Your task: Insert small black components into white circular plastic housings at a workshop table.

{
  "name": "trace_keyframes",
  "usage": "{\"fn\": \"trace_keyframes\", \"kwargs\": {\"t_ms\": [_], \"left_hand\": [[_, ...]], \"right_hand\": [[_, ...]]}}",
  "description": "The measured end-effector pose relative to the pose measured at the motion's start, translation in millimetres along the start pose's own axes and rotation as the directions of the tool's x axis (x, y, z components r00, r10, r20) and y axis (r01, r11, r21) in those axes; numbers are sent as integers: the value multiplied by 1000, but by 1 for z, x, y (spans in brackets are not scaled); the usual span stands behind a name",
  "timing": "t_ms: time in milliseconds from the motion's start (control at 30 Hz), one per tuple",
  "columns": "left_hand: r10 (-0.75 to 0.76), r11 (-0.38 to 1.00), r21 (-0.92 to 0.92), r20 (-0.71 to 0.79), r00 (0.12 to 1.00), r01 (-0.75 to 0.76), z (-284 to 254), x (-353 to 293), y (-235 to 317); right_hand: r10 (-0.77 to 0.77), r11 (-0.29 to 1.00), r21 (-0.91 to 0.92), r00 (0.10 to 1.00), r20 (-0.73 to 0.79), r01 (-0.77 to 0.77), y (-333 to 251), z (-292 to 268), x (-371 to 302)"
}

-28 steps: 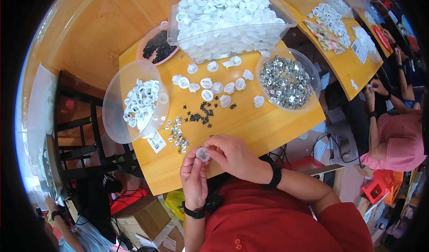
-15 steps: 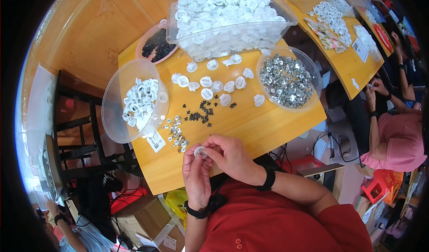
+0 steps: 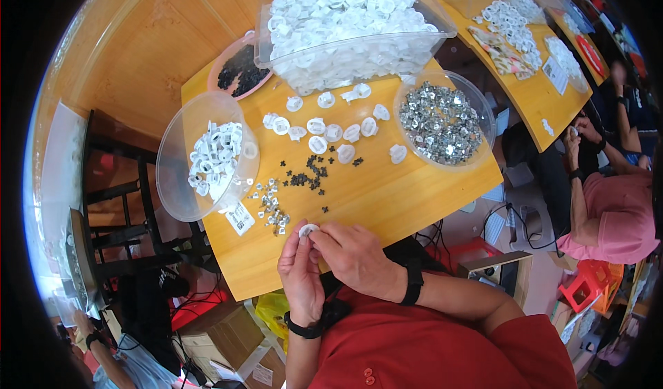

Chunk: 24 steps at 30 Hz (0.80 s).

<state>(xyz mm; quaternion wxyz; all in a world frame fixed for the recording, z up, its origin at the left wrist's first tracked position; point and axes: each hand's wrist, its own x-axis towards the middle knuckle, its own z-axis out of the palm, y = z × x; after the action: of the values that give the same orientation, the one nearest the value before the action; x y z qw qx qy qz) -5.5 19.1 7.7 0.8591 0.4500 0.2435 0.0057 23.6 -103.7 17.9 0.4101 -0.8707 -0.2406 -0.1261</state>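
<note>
From far away I watch two bare hands near the front edge of a yellow wooden table. At the back stands the big clear box, heaped high with white parts. A small round white piece is in front of the big clear box, well apart from it and a little to its left, up in the fingers. The left hand is clamped on that piece, pinching it. The right hand is close against the left, fingers bent and tips at the piece; I can't tell if it grips or only touches.

Just in front of the big clear box lie loose white pieces. Farther in front are little black crosses, and past those, more to its left, loose metal bits.

In front and to the left of the big clear box sits a round tub. By its right front corner is a see-through bowl of shiny bits. A pink bowl is just beside its left side.
</note>
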Motion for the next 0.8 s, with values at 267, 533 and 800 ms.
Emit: {"fn": "trace_keyframes", "kwargs": {"t_ms": [267,533,800], "left_hand": [[-3,999,-41,-22,1000,2,4,0,2],[15,1000,-22,-22,1000,-15,8,-1,3],[77,997,-1,39,996,-77,8,1,-2]], "right_hand": [[185,917,339,977,107,-211,1,-2,3],[349,738,578,930,115,-348,6,1,6],[381,671,632,912,155,-388,15,10,13]]}}
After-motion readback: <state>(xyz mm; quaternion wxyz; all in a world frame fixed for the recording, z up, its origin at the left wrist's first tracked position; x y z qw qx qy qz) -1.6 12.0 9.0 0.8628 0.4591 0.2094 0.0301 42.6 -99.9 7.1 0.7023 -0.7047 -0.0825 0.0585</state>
